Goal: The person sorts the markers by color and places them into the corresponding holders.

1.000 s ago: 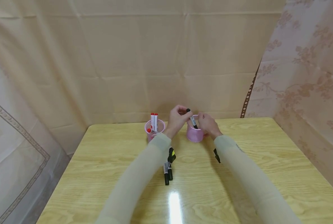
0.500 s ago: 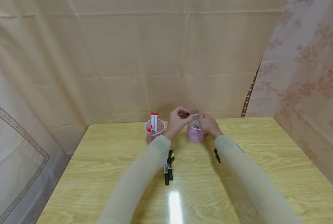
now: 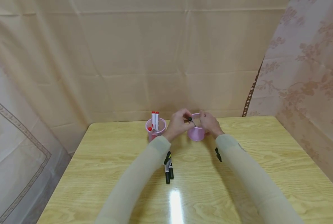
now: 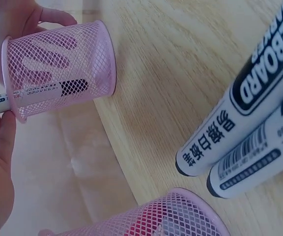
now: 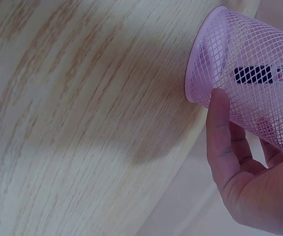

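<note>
In the head view my left hand [image 3: 178, 125] pinches a black-capped whiteboard marker [image 4: 42, 93] near its upper end. The marker's lower part is inside a pink mesh pen holder [image 3: 196, 134], tilted, its black end showing through the mesh above the base. My right hand [image 3: 210, 125] grips that pen holder from the right, with its fingers [image 5: 219, 118] against the mesh. The holder stands upright on the table. Part of the marker is hidden by my left fingers in the head view.
Left of my left hand stands a second pink mesh pen holder [image 3: 150, 137] with several red-capped markers [image 3: 155, 120]. Two black-and-white whiteboard markers [image 3: 167, 176] lie side by side on the wooden table [image 3: 211, 193], partly under my left forearm. A beige curtain [image 3: 132, 62] hangs behind.
My left hand has lowered the marker deeper into the right pen holder, so less of it shows above the rim. The right hand stays on the holder.
</note>
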Demonstrator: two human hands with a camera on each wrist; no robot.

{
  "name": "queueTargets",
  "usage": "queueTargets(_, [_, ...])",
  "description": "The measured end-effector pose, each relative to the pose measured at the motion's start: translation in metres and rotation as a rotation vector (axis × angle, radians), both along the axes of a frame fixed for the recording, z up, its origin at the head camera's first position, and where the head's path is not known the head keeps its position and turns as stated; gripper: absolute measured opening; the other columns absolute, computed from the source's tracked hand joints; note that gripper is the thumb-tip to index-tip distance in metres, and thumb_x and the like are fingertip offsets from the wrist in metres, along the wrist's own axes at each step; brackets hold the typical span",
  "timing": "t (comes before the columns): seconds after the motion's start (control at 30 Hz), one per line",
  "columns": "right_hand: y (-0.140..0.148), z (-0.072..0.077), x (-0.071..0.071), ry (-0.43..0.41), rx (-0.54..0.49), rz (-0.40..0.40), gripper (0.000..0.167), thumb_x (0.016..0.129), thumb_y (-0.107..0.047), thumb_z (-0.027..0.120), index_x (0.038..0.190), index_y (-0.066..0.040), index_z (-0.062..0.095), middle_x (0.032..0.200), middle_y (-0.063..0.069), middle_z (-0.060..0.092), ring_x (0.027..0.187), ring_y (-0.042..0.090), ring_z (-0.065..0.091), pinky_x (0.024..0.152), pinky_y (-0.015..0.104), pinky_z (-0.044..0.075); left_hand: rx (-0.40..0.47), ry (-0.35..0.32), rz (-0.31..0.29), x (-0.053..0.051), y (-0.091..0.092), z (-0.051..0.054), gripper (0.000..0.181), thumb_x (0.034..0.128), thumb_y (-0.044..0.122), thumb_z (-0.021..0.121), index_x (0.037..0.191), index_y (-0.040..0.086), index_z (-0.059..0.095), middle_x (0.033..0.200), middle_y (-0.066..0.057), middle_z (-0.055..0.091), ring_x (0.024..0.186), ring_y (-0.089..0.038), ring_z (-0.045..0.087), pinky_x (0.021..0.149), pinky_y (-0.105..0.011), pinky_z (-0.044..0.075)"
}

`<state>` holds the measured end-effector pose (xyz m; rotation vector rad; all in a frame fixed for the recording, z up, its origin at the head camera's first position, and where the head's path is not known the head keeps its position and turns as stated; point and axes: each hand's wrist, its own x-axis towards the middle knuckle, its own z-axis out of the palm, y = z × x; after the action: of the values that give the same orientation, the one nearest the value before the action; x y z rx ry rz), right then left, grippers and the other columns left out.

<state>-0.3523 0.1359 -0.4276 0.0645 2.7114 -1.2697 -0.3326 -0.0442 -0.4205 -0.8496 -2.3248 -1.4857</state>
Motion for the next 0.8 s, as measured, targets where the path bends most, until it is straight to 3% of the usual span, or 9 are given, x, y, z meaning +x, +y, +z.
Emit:
queueTargets(0.33, [-0.0015,0.0056,0.0008,-0.020,-0.011,-0.011,0.069,0.108,-0.052,0.014,0.155,-0.007,0.036,0.152,0.028,0.039,0.118,0.048,0.052,0.073,0.050,0.060,-0.087,0.040,-0.023,-0.0032,-0.0033,0.0009,0.022,0.0777,-0.011,0.073,0.099,-0.006,0.068,0.098,-0.013,0.062,0.092,-0.022,0.064,0.081,-0.018,0.055])
queueTargets(0.8, [-0.0014,0.0053,0.0012,-0.004,0.005,-0.010,0.068,0.108,-0.051,0.015,0.155,-0.007,0.037,0.152,0.027,0.041,0.117,0.048,0.052,0.075,0.052,0.059,-0.124,0.004,-0.034,-0.0040,-0.0006,0.0037,0.019,0.0779,-0.010,0.075,0.096,-0.006,0.071,0.096,-0.012,0.064,0.089,-0.021,0.066,0.079,-0.016,0.055])
